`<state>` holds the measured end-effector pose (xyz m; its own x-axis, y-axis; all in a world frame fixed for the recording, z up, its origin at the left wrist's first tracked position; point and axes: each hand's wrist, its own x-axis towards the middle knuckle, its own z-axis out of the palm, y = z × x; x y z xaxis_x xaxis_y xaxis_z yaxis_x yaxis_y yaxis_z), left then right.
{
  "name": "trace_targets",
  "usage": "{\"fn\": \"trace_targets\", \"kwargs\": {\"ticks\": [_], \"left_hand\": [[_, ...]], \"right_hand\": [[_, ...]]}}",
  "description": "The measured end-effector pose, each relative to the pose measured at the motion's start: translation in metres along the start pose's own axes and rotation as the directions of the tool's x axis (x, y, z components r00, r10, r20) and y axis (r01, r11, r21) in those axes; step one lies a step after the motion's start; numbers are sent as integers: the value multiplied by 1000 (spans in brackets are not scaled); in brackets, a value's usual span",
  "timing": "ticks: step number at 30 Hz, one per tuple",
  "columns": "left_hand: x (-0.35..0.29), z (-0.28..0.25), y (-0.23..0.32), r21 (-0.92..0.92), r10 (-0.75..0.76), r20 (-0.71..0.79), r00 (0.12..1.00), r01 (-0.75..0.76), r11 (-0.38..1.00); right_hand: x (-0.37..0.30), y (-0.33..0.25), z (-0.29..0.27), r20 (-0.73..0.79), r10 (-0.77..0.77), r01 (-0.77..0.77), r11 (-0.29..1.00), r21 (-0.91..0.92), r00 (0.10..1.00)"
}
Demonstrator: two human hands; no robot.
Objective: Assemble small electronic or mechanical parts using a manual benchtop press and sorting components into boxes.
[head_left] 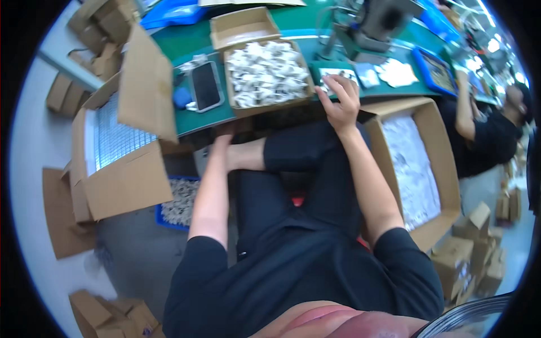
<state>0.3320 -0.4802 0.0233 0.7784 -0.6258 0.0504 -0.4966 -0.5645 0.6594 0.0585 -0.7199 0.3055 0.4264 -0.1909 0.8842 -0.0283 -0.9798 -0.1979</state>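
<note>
My right hand [342, 102] hovers over the table's near edge, fingers bent and apart from the thumb, with nothing visible between them. Just beyond its fingers lies a small flat tray or block [337, 73] with a pale top, partly covered by the hand. To its left is an open cardboard box [309, 93] heaped with small white parts [265, 73]. My left hand [224, 134] is low at the table's edge, beside my raised lower leg; its fingers are hidden under the edge. A dark-screened phone [206, 85] rests on the table above it.
A large open carton [127, 183] with a gridded stack stands left; another carton [451, 197] with pale contents stands right. Below the table sits a blue bin [169, 224] of small parts. A grey machine [383, 25] stands at the back. A person in black [493, 135] sits far right.
</note>
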Motion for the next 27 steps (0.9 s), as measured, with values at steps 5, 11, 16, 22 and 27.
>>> {"fn": "trace_targets", "kwargs": {"ticks": [5,11,16,22,27], "left_hand": [[7,5,-26,78,-233,108,966,226,971],[15,-6,-13,-379,-190,241,952,272,884],[1,-28,-21,-344,-196,166,967,242,907],[-24,-49,8,-132,-5,-230,973,-27,991],[-108,-93,118,-720,-366,142,920,350,599]], "right_hand": [[82,-62,62,111,39,-74,939,335,993],[136,-60,129,389,41,-144,960,239,920],[136,-101,107,532,-357,194,921,337,768],[96,-117,79,387,-438,367,897,246,811],[55,-104,-1,343,-236,113,933,343,909]]}}
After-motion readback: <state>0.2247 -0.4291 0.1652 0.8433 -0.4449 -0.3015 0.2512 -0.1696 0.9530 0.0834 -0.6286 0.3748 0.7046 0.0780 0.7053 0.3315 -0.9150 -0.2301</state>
